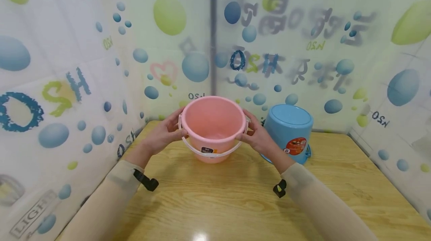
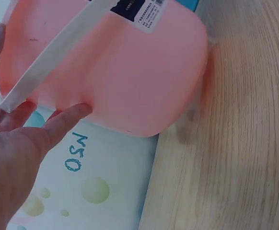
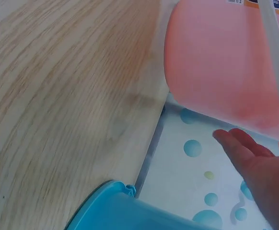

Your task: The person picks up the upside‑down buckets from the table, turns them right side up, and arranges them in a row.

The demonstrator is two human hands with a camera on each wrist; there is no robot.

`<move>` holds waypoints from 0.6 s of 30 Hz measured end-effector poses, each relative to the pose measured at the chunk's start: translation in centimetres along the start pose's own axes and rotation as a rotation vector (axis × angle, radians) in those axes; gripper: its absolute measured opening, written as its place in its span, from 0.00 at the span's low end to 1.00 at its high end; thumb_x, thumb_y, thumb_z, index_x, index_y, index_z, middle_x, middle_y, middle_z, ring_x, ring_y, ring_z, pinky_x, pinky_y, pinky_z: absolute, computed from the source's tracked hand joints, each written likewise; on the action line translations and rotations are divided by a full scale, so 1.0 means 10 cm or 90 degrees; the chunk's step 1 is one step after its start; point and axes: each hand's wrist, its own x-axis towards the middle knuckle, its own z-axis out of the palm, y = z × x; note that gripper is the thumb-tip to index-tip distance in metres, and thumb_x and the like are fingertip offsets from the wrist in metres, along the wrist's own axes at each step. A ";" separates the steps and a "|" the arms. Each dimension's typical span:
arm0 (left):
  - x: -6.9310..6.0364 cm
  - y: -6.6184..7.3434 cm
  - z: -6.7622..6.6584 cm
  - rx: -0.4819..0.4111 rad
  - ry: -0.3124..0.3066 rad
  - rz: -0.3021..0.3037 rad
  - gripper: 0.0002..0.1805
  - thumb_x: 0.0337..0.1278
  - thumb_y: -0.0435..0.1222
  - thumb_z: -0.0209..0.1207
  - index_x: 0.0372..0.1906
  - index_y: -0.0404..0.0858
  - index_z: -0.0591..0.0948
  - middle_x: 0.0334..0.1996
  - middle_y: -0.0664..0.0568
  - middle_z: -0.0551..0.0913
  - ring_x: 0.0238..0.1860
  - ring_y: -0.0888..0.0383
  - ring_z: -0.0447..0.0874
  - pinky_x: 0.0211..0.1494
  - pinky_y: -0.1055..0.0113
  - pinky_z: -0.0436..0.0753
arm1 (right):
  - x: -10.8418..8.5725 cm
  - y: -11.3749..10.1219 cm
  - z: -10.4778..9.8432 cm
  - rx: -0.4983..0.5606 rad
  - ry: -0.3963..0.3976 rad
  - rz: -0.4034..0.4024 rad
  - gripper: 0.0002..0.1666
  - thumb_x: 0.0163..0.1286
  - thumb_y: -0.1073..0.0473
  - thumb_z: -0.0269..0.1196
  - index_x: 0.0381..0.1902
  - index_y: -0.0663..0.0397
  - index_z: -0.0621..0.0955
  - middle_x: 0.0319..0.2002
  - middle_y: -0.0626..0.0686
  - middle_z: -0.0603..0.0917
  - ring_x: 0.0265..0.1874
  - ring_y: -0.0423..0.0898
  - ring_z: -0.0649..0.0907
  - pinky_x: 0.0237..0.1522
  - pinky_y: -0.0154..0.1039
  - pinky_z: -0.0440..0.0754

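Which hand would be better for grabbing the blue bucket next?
Probably the right hand: the upside-down blue bucket is on that side, close to its wrist. The left hand is across the pink bucket, farther away.

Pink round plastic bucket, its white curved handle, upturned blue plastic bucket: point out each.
Pink round plastic bucket (image 1: pixel 214 121): head view, inner wall.
White curved handle (image 1: pixel 215 155): head view, front of the arc.
Upturned blue plastic bucket (image 1: pixel 285 130): head view, outer side wall.

Blue bucket (image 1: pixel 287 127) upside down on wooden table (image 1: pixel 212 196); bubble-print curtain (image 1: pixel 289 42) behind.
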 end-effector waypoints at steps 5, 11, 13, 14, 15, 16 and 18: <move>0.01 0.00 0.01 0.015 0.016 0.003 0.53 0.76 0.37 0.69 0.91 0.65 0.50 0.91 0.60 0.53 0.91 0.43 0.51 0.80 0.38 0.74 | 0.03 0.00 0.03 0.010 -0.002 -0.003 0.71 0.64 0.29 0.74 0.92 0.36 0.48 0.75 0.74 0.75 0.59 0.55 0.87 0.54 0.36 0.89; 0.07 0.01 0.01 0.002 0.036 -0.005 0.51 0.78 0.38 0.67 0.91 0.60 0.50 0.90 0.53 0.57 0.86 0.38 0.62 0.72 0.48 0.85 | 0.07 -0.04 0.06 0.011 0.004 0.013 0.63 0.76 0.40 0.71 0.93 0.39 0.45 0.76 0.73 0.74 0.59 0.53 0.87 0.61 0.46 0.90; 0.08 0.01 0.00 -0.005 0.043 -0.011 0.50 0.78 0.38 0.67 0.91 0.60 0.51 0.89 0.51 0.60 0.84 0.37 0.66 0.70 0.49 0.87 | 0.09 -0.05 0.06 0.017 0.007 0.021 0.59 0.80 0.46 0.69 0.93 0.40 0.45 0.77 0.72 0.73 0.59 0.52 0.88 0.64 0.50 0.89; 0.09 0.01 0.00 -0.008 0.046 -0.013 0.50 0.78 0.38 0.67 0.91 0.60 0.51 0.88 0.51 0.61 0.83 0.37 0.68 0.70 0.48 0.87 | 0.10 -0.05 0.07 0.021 0.008 0.024 0.58 0.81 0.49 0.69 0.93 0.40 0.45 0.77 0.72 0.73 0.59 0.51 0.88 0.65 0.51 0.89; 0.10 0.00 0.00 -0.011 0.048 -0.015 0.49 0.78 0.39 0.67 0.91 0.60 0.51 0.88 0.50 0.62 0.82 0.37 0.69 0.70 0.46 0.87 | 0.10 -0.06 0.07 0.024 0.008 0.025 0.57 0.81 0.51 0.68 0.93 0.41 0.45 0.78 0.72 0.73 0.60 0.50 0.88 0.66 0.52 0.89; 0.10 0.00 0.00 -0.015 0.052 -0.016 0.49 0.78 0.38 0.67 0.91 0.60 0.52 0.87 0.49 0.63 0.82 0.37 0.70 0.71 0.44 0.86 | 0.11 -0.05 0.07 0.027 0.008 0.027 0.57 0.82 0.52 0.68 0.93 0.41 0.45 0.78 0.71 0.73 0.60 0.50 0.87 0.66 0.51 0.89; 0.11 -0.01 0.00 -0.017 0.060 -0.020 0.49 0.78 0.39 0.67 0.91 0.61 0.53 0.87 0.49 0.65 0.81 0.37 0.71 0.71 0.43 0.85 | 0.12 -0.05 0.08 0.039 0.006 0.028 0.57 0.82 0.54 0.67 0.93 0.42 0.45 0.78 0.71 0.73 0.62 0.50 0.86 0.66 0.50 0.89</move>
